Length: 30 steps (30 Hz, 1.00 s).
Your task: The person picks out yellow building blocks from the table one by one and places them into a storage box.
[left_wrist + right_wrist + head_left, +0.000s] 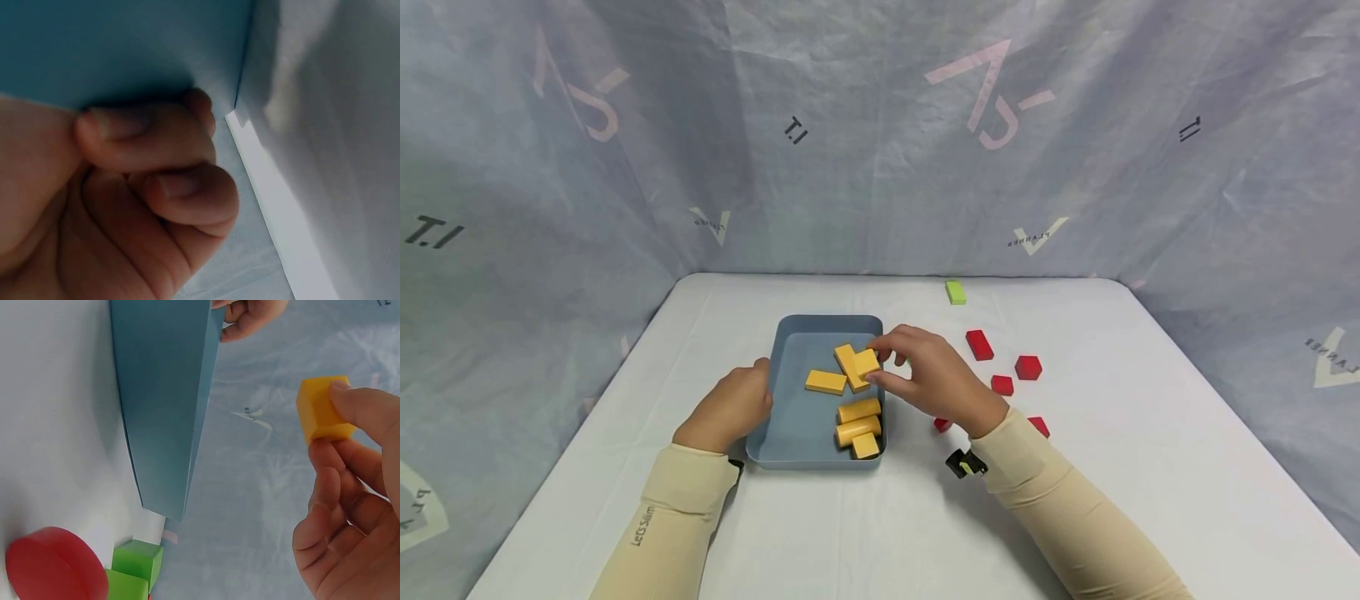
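My right hand [936, 375] pinches a yellow cube [325, 409] between thumb and fingertips, above the right side of a blue-grey plastic box [793, 417]. My left hand [730, 407] grips the box's left wall, its fingers curled at the rim in the left wrist view. Inside the box lie two flat yellow blocks, one lying crosswise [825, 382] and one partly behind the held cube [846, 358]. Two yellow cylinders [858, 431] and another yellow cube [865, 447] sit in its near right corner.
Several red blocks [980, 345] are scattered on the white table [1120, 417] right of the box, some partly behind my right hand and sleeve. One light green block [956, 292] lies near the far edge. Green blocks [137, 562] and a red round piece [56, 565] stand beside the box.
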Tool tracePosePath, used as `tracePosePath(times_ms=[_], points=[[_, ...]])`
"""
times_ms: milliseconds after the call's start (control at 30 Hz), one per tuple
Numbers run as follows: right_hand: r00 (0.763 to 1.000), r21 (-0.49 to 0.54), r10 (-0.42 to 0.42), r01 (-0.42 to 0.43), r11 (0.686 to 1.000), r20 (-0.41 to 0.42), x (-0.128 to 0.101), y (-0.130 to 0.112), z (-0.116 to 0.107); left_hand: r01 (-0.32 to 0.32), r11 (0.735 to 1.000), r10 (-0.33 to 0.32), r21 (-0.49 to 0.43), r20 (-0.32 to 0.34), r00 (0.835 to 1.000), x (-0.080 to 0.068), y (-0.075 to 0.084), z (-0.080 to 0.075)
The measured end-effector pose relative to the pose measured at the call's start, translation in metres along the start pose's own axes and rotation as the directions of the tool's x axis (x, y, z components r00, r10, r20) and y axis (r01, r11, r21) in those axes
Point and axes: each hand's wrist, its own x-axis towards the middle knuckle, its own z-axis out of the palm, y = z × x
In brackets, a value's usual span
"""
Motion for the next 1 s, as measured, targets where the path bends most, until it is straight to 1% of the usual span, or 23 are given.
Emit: tracePosePath(times_ms=[200, 433, 700, 1000], points=[[1.0, -0.001, -0.006, 0.006, 1.0, 0.021, 0.0, 0.001, 0.003, -0.003, 1.0, 0.003, 0.002, -0.005, 1.0, 0.001, 0.0, 0.001], [0.998, -0.017, 0.053, -0.052, 0.998, 0.045, 0.001, 0.001, -0.001, -0.012, 1.0, 0.012, 0.01, -0.015, 1.0, 0.0, -0.001, 0.001], [0.992, -0.057, 0.104, -0.099, 0.993, 0.077, 0.002, 0.001, 0.005, -0.009, 1.0, 0.009, 0.008, -0.011, 1.0, -0.001, -0.001, 0.002], [0.992, -0.077, 0.097, -0.091, 0.993, 0.084, 0.001, 0.004, 0.01, 0.008, 1.0, -0.008, 0.001, 0.005, 1.0, 0.0, 0.0, 0.001]])
